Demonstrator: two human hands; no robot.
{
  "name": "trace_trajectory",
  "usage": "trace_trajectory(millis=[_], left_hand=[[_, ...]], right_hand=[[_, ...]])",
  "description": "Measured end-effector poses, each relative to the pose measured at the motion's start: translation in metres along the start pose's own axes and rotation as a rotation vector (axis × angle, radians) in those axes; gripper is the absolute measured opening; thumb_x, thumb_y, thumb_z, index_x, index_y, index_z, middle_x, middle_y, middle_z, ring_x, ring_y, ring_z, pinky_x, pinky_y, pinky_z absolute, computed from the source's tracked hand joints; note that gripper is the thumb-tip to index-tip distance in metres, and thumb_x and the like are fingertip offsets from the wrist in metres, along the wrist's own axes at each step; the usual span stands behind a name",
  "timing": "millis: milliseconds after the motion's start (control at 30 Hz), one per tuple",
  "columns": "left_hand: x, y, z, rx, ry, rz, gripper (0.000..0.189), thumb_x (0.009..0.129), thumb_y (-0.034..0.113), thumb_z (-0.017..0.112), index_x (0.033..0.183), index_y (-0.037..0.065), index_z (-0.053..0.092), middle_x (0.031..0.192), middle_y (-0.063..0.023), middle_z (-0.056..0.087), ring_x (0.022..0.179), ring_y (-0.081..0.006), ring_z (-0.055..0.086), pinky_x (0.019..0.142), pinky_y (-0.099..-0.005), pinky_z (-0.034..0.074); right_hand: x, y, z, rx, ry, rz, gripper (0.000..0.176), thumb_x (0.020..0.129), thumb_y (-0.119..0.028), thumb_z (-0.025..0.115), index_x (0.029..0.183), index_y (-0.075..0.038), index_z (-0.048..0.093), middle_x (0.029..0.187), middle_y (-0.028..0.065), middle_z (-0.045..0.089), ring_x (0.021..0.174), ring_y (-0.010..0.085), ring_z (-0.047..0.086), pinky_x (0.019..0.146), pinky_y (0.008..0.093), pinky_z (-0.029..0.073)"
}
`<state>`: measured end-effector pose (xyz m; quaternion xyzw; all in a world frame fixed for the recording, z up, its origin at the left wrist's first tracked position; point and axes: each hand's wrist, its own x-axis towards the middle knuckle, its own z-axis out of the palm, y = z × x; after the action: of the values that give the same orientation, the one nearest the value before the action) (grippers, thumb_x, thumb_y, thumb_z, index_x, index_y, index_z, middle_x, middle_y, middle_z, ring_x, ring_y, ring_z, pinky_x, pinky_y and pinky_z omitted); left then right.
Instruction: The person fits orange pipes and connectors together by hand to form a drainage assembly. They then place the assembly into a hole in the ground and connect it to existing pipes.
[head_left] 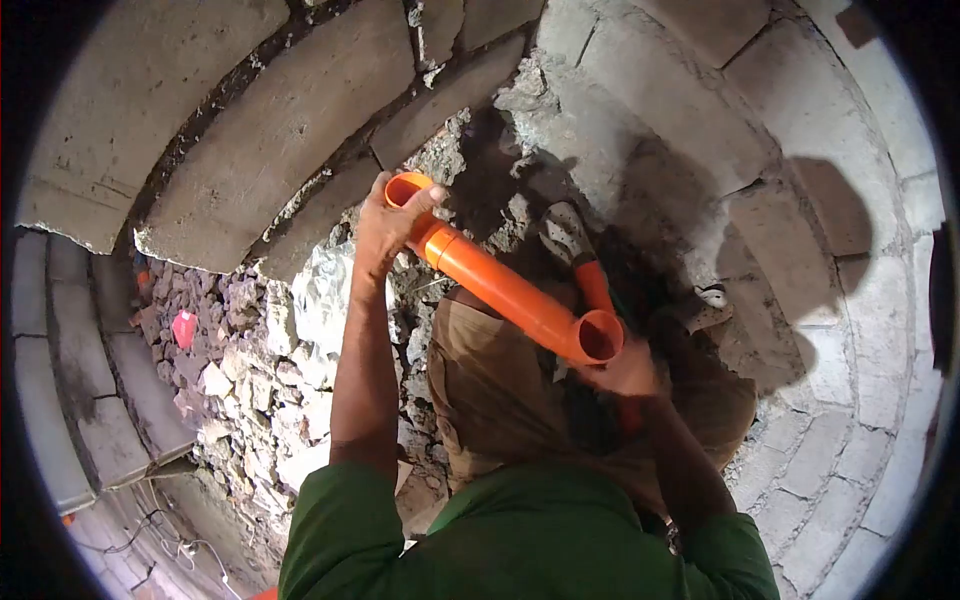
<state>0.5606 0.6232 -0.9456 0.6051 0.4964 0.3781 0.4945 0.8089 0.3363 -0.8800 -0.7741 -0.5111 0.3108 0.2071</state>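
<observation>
The left hand (pixel 385 228) grips the upper elbow of the orange pipe (pixel 500 290) and the right hand (pixel 628 372) clasps its lower elbow, steadying it slanted over rubble (pixel 250 370).

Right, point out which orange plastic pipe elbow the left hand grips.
The upper orange elbow, in the left hand; the right hand holds the lower elbow.

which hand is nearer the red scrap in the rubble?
Left. The left hand grips the upper elbow of the orange pipe, up and right of the red scrap. The right hand holds the pipe's lower elbow, much farther right.
</observation>
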Motion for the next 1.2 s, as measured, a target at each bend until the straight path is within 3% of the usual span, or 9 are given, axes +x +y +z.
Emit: trace_trajectory(millis=[233, 333, 433, 500, 633, 700, 900, 1000, 1200], left_hand=[[-0.015, -0.063, 0.004, -0.588, -0.015, -0.121, 0.032, 0.083, 0.023, 0.063, 0.103, -0.001, 0.067, 0.09, -0.0063, 0.067, 0.077, -0.0142, 0.062, 0.074, -0.0281, 0.051], [-0.004, -0.058, 0.005, -0.551, 0.011, -0.121, 0.034, 0.083, 0.023, 0.063, 0.106, -0.002, 0.066, 0.091, -0.0062, 0.067, 0.079, -0.0146, 0.062, 0.075, -0.0286, 0.051], [-0.006, -0.064, 0.019, -0.286, 0.227, -0.022, 0.03, 0.089, 0.026, 0.061, 0.094, -0.002, 0.069, 0.085, -0.008, 0.068, 0.076, -0.0163, 0.063, 0.073, -0.0315, 0.05], [-0.012, -0.066, 0.024, -0.143, 0.325, 0.044, 0.031, 0.09, 0.027, 0.061, 0.093, -0.003, 0.07, 0.083, -0.0105, 0.069, 0.076, -0.0177, 0.064, 0.073, -0.0329, 0.051], [-0.016, -0.063, 0.02, -0.202, 0.383, -0.005, 0.036, 0.092, 0.031, 0.059, 0.093, -0.004, 0.07, 0.089, -0.0129, 0.071, 0.08, -0.0205, 0.066, 0.076, -0.0345, 0.052], [-0.02, -0.059, 0.008, -0.15, 0.365, -0.007, 0.036, 0.092, 0.031, 0.06, 0.095, -0.004, 0.07, 0.091, -0.0127, 0.071, 0.081, -0.0211, 0.066, 0.077, -0.0342, 0.053], [-0.016, -0.086, 0.002, -0.816, 0.114, -0.083, 0.038, 0.089, 0.035, 0.06, 0.108, 0.002, 0.061, 0.09, -0.0104, 0.067, 0.08, -0.0229, 0.066, 0.076, -0.0367, 0.055], [-0.007, -0.083, 0.01, -0.878, 0.091, -0.267, 0.038, 0.09, 0.038, 0.06, 0.106, 0.003, 0.061, 0.088, -0.011, 0.067, 0.076, -0.0235, 0.065, 0.072, -0.0376, 0.055], [0.011, -0.098, 0.031, -0.896, 0.083, -0.382, 0.038, 0.091, 0.04, 0.055, 0.104, 0.004, 0.06, 0.082, -0.0121, 0.065, 0.07, -0.0267, 0.063, 0.065, -0.0407, 0.055]], right_hand=[[-0.031, -0.002, 0.031, 0.042, -0.021, -0.115, 0.063, 0.07, -0.036, 0.088, 0.12, -0.008, 0.062, 0.109, 0.0102, 0.068, 0.098, 0.0266, 0.069, 0.082, 0.0365, 0.056], [-0.017, -0.013, 0.029, -0.058, 0.084, -0.119, 0.056, 0.07, -0.033, 0.088, 0.114, -0.008, 0.064, 0.107, 0.0094, 0.069, 0.095, 0.0249, 0.07, 0.079, 0.0365, 0.057], [-0.024, -0.004, 0.04, 0.404, -0.002, 0.041, 0.052, 0.069, -0.029, 0.089, 0.11, -0.007, 0.065, 0.105, 0.0105, 0.068, 0.094, 0.0247, 0.07, 0.079, 0.0363, 0.057], [-0.031, 0.011, 0.047, -0.063, 0.228, -0.298, 0.049, 0.07, -0.025, 0.089, 0.107, -0.005, 0.065, 0.105, 0.0112, 0.067, 0.093, 0.0253, 0.069, 0.078, 0.036, 0.056], [-0.034, 0.003, 0.041, -0.068, 0.244, -0.417, 0.053, 0.069, -0.026, 0.089, 0.11, -0.004, 0.064, 0.106, 0.0116, 0.066, 0.095, 0.0264, 0.068, 0.08, 0.0357, 0.056], [-0.036, -0.011, 0.038, 0.154, 0.112, -0.11, 0.062, 0.07, -0.032, 0.089, 0.117, -0.004, 0.061, 0.107, 0.0109, 0.066, 0.096, 0.0286, 0.068, 0.083, 0.0378, 0.055], [-0.018, -0.056, 0.0, 0.052, -0.324, -0.038, 0.074, 0.071, -0.04, 0.087, 0.128, -0.007, 0.053, 0.117, 0.0181, 0.066, 0.105, 0.0375, 0.066, 0.086, 0.0471, 0.053], [-0.025, -0.072, 0.017, 0.037, -0.236, -0.174, 0.09, 0.075, -0.049, 0.083, 0.139, -0.003, 0.039, 0.122, 0.02, 0.063, 0.107, 0.038, 0.065, 0.09, 0.0447, 0.051], [-0.015, -0.122, 0.005, 0.24, -0.297, -0.063, 0.076, 0.084, -0.042, 0.076, 0.137, 0.0, 0.041, 0.114, 0.0224, 0.064, 0.1, 0.0335, 0.068, 0.088, 0.0393, 0.052]])
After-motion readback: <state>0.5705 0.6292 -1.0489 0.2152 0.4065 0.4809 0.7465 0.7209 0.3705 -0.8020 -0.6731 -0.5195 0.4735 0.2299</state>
